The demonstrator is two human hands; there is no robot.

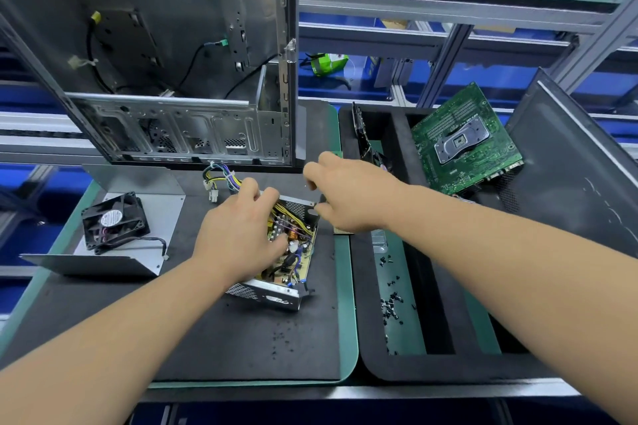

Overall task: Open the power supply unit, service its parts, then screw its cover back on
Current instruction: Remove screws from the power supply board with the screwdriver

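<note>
The power supply unit (290, 266) lies open on the black mat, its circuit board, coils and yellow wires bare. My left hand (238, 235) rests inside it, fingers curled over the wire bundle (221, 179) at the unit's far end. My right hand (348, 197) hovers just beyond the unit's right far corner, fingers loosely curled; whether it holds anything I cannot see. The removed grey cover (145, 248) lies to the left with the black fan (114, 221) sitting on it. Several loose black screws (392, 304) lie in the tray at right.
An empty computer case (179, 55) stands upright behind the unit. A black foam tray (435, 366) at right holds a green motherboard (462, 141) and a dark side panel (580, 166). Metal shelving and blue bins run behind.
</note>
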